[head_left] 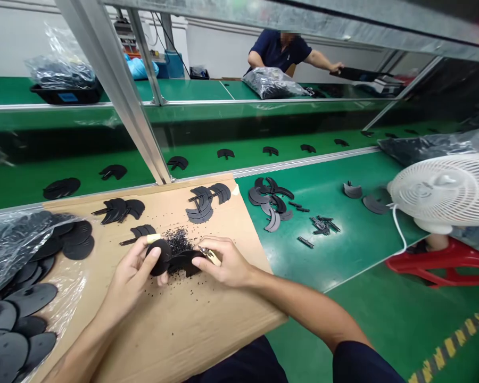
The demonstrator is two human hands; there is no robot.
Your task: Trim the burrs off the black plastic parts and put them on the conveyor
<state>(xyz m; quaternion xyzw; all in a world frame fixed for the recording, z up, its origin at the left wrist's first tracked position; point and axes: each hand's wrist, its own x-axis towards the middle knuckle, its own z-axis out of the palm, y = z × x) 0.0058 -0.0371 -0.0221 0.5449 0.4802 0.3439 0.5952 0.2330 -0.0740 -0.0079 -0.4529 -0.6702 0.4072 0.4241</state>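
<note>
My left hand (133,268) grips a round black plastic disc (160,257) between thumb and fingers. Pale yellow tape wraps one of its fingertips. In my right hand (225,261) are small nippers (209,255) with a metal head and pale yellow handles. Those fingers also touch a black fan-shaped plastic piece (186,261), which spans the gap to the disc; whether the two are joined I cannot tell. Just beyond lies a heap of tiny black plastic bits (178,239) on the cardboard sheet (223,314). Fan-shaped assemblies (115,210) rest farther back on the cardboard.
Clear plastic bagging with black discs (32,300) covers the left side. Curved black pieces (269,197) and short black parts (323,225) lie on the green table. A white fan (447,189) stands right, above a red stool (443,263). Metal posts separate a co-worker (279,53) opposite.
</note>
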